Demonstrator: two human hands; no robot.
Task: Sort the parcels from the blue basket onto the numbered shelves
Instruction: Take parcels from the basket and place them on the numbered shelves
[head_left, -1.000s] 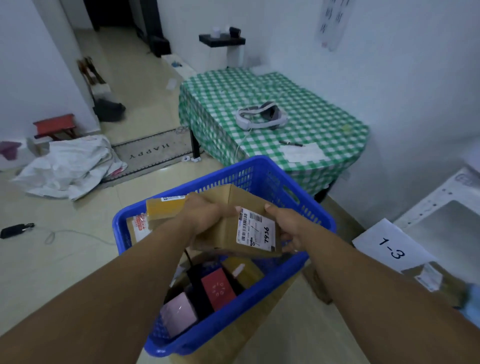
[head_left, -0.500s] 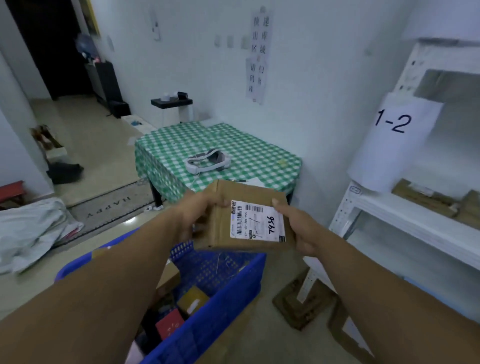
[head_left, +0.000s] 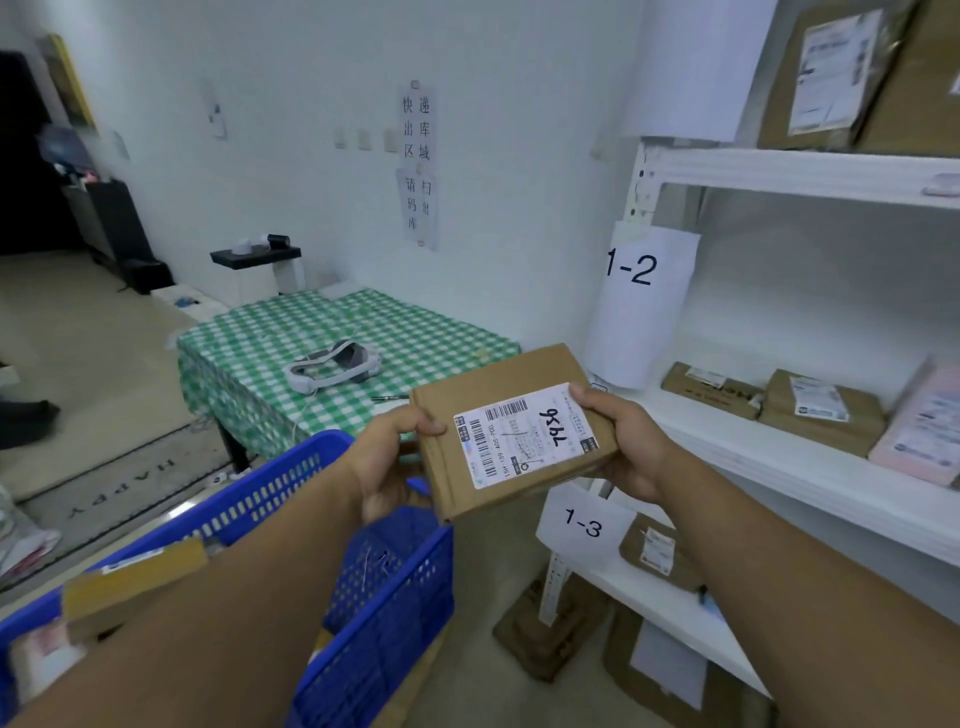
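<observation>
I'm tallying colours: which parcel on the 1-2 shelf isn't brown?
The pink parcel, rightmost in view; the brown parcels lie left of it.

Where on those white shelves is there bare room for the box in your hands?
The box could probably go on shelf 1-2: its front strip, right of the 1-2 sign, is bare. Brown parcels and a pink parcel crowd its back right. Large parcels fill the visible part of the top shelf.
</observation>
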